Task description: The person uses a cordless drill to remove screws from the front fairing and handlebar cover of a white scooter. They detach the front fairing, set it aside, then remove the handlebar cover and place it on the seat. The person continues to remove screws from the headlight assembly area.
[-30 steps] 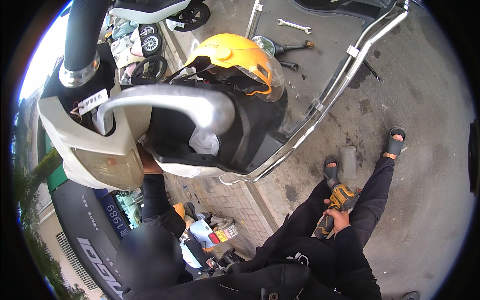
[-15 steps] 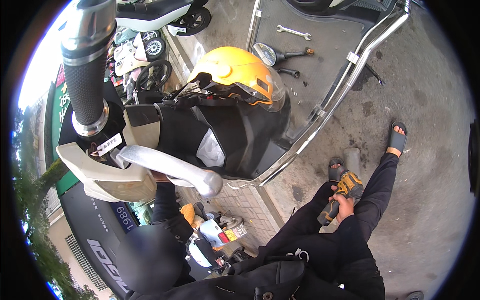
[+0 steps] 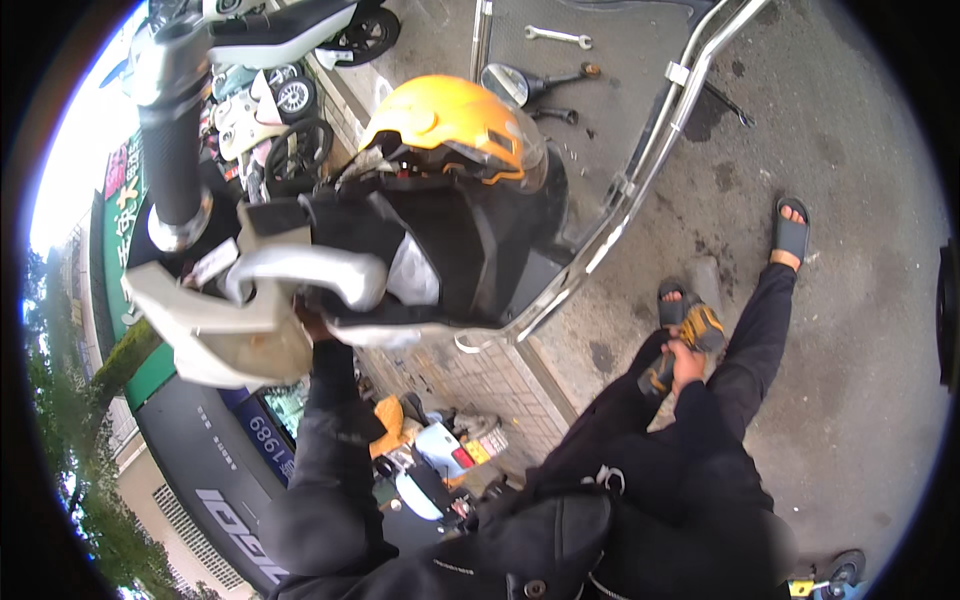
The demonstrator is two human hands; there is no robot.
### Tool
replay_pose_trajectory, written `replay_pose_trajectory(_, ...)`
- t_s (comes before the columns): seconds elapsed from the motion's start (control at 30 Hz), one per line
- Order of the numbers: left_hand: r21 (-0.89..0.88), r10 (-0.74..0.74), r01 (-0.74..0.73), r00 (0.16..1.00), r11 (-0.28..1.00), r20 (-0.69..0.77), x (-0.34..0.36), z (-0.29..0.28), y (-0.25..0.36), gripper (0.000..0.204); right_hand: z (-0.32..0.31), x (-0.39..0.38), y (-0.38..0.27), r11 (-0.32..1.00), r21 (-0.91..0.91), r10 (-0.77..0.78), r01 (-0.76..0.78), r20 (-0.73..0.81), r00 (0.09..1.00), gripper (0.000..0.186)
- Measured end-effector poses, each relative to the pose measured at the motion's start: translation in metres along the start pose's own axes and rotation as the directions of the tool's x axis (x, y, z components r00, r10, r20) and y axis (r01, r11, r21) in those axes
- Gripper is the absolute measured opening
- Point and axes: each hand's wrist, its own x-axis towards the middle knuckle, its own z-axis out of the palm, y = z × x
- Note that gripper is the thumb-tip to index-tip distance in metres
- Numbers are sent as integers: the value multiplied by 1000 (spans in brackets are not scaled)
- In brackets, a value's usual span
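Observation:
My right hand (image 3: 686, 366) is closed round the grip of a yellow-and-black cordless drill (image 3: 703, 330), held low in front of my legs. On the left, my left hand (image 3: 314, 322) reaches up to the beige handlebar cover (image 3: 225, 335) of a scooter; the cover hides its fingers. Above that hand is a silver brake lever (image 3: 320, 268), and a black rubber handlebar grip (image 3: 178, 165) rises farther left. A yellow helmet (image 3: 435, 112) with a clear visor rests behind the scooter's black front panel (image 3: 450, 235). White crumpled material (image 3: 411, 275) sits in a pocket of that panel.
On the grey floorboard (image 3: 620, 65) lie an open-end wrench (image 3: 558, 37) and a detached mirror (image 3: 507, 85). A bent metal tube rail (image 3: 655, 150) edges it. Another tool (image 3: 730, 105) lies on the pavement. Several parked scooters (image 3: 425, 450) stand beyond.
The whole view has shifted, moving the helmet and floorboard up and left in the picture. More of my left forearm and hand shows beside the cover. The drill stays in my right hand.

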Motion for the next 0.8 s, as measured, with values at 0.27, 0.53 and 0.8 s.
replay_pose_trajectory(0.27,248,236,-195,961,949,-146,-77,99,40,44,18,-59,-62,974,-220,79,-58,88,993,62)
replay_pose_trajectory(0.53,328,468,-603,786,727,404,-251,124,167,31,21,-93,-156,989,141,52,-33,-134,990,32)
replay_pose_trajectory(0.8,659,760,-696,583,286,286,-133,158,342,111,6,-106,-235,957,45,-275,288,-189,943,29)
